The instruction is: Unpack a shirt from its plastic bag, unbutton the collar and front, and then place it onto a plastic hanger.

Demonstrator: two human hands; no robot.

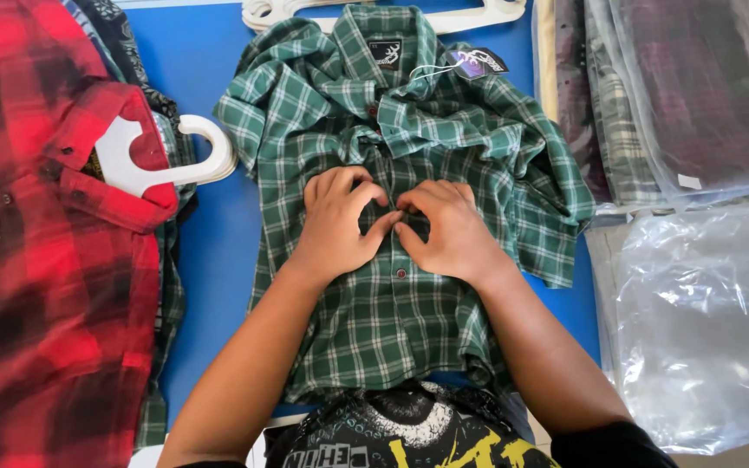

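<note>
Green plaid shirt [374, 286] spread front-up on the blue table [201, 61], collar away from the wearer, hang tag [474, 62] just off the collar. Both hands resting on the shirt's button placket at mid-chest, fingertips meeting there. Left hand [335, 227] curled, thumb and forefinger pinching the placket edge; right hand [448, 232] likewise curled, pinching the facing edge, apparently at a button, though hidden under the fingers. Next red button [401, 274] visible just below the hands.

Likely trouble: sleeves bunched loosely on both sides of the shirt, so any tug at the placket could drag the fabric askew and misalign the two front edges; a button slipped into the wrong hole would leave the front puckered.

Left of the shirt, a red plaid shirt [36, 243] on a white hanger [162, 169]; right of it, bagged shirts [678, 95] and an empty clear bag [695, 329]
</note>
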